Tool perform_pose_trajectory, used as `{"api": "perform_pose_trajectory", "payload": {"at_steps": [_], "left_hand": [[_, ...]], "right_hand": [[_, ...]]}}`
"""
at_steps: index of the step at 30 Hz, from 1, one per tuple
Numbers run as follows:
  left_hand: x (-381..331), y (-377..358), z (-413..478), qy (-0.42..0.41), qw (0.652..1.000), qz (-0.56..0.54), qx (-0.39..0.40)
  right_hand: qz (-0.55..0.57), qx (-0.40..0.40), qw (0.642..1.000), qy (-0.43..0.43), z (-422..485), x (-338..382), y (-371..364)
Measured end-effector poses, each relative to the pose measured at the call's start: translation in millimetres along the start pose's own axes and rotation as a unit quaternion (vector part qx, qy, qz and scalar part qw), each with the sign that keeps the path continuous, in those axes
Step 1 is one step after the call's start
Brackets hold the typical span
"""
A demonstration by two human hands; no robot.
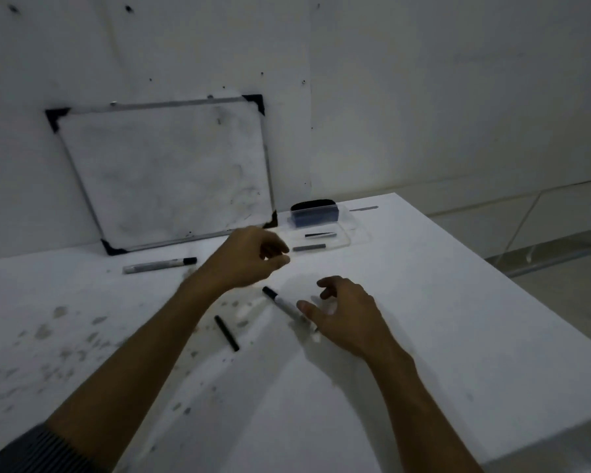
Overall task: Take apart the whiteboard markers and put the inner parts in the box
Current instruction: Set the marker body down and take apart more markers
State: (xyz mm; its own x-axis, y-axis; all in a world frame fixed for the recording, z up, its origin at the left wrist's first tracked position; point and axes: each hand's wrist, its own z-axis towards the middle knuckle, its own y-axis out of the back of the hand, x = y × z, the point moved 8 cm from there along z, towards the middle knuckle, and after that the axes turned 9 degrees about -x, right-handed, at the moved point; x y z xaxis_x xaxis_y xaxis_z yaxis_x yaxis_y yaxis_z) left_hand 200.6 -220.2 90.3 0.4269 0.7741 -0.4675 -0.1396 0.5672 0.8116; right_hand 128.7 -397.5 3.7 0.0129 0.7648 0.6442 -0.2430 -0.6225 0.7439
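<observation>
The person's left hand (249,259) hangs over the white table (440,302) just short of the clear box (345,238), its fingers curled loosely inward; the blur keeps me from telling whether they pinch anything small. The right hand (342,315) is spread open, thumb and fingers apart, holding nothing, its thumb just touching or nearly touching the marker (284,303) that lies tilted on the table below it, black end pointing away. A loose black cap (226,332) lies near, toward the person, and a second marker (159,265) rests well to the left in front of the whiteboard (164,175) that leans on the wall. Inside the box one dark inner stick (320,235) shows, and another grey stick (309,248) lies at its near edge, in or just outside, I cannot say. A dark eraser (314,213) sits behind. I judge the step in hand is picking up the near marker: best to close thumb and forefinger around the middle of the barrel, lift it clear, and bring the other hand to the black end so the two can pull straight apart without smearing ink.
</observation>
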Motion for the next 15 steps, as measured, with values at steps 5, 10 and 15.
{"api": "perform_pose_trajectory", "payload": {"at_steps": [5, 10, 15], "left_hand": [[25, 17, -98, 0.009, 0.997, -0.062, -0.034], [33, 30, -149, -0.013, 0.994, -0.079, -0.076], [19, 55, -172, -0.148, 0.980, 0.024, -0.131]], "right_hand": [[-0.101, -0.081, 0.991, 0.046, -40, 20, -9], [-0.019, -0.122, 0.992, 0.008, -64, 30, -11], [0.119, -0.083, 0.988, 0.052, -91, 70, -23]]}}
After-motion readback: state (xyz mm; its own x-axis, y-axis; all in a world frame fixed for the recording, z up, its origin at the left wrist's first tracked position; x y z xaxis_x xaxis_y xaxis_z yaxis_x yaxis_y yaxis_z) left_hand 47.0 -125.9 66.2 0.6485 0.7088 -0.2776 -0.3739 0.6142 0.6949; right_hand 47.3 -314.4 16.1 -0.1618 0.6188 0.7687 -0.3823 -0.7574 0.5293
